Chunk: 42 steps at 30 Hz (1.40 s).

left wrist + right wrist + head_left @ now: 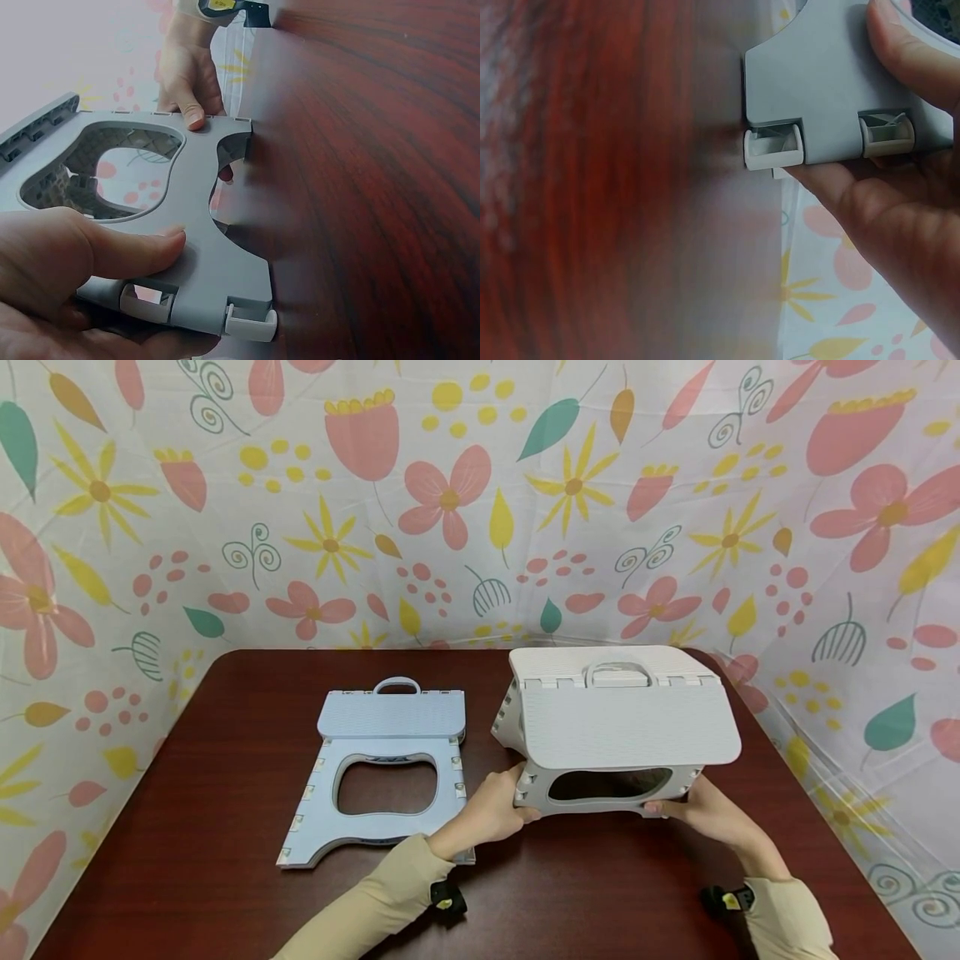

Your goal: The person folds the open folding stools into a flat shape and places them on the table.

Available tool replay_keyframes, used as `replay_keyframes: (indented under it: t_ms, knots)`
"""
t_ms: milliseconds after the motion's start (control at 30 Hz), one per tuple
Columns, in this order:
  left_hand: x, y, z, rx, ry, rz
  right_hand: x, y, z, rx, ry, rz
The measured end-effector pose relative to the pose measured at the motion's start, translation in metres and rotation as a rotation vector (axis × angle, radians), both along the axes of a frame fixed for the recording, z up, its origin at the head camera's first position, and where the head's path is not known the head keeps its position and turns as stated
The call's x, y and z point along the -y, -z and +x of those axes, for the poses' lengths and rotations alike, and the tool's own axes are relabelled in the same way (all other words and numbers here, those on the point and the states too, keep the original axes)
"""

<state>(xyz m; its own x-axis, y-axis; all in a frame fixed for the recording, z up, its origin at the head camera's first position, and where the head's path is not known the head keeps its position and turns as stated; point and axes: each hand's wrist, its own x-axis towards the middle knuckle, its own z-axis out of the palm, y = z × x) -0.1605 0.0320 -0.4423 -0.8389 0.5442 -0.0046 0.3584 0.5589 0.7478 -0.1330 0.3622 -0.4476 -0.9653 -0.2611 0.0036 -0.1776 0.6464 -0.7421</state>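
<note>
1. Floral curtain (442, 585) behind the red-brown table (217, 827).
2. White step stool (630, 722), unfolded, at table's right; left hand (489, 808) and right hand (711, 814) clamp fingers round its ends.
3. Blue step stool (392, 717), folded flat, table's middle-left.

Beige long sleeves (382, 889); black wrist devices (452, 910), yellow markings (731, 902).

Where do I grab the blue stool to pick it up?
I'd hook fingers through the loop handle of the blue stool, coming from the far end. The stool lies flat on the table, and the loop sticks out past its far edge with an opening to hold. The person's left sleeve blocks the near right corner, so the far end looks easier.
</note>
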Motion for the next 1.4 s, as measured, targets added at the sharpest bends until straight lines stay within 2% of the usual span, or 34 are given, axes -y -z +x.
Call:
replay_keyframes:
  t_ms: [467,867,1100,1400]
  knots:
    - [0.0004,-0.0012,0.0006,0.022,0.014,0.009,-0.0012,0.0011,-0.0010,0.019,-0.013,-0.027]
    - [-0.0001,-0.0019,-0.0002,0.023,0.023,-0.002,0.0003,-0.0001,-0.0004,-0.014,-0.027,-0.021]
    - [-0.0005,-0.0027,0.0001,0.036,0.025,0.000,0.0005,-0.0003,-0.0002,-0.043,-0.018,0.028]
    - [-0.0005,-0.0016,0.0007,0.024,0.025,-0.002,0.0011,0.0005,-0.0001,-0.036,-0.015,0.021]
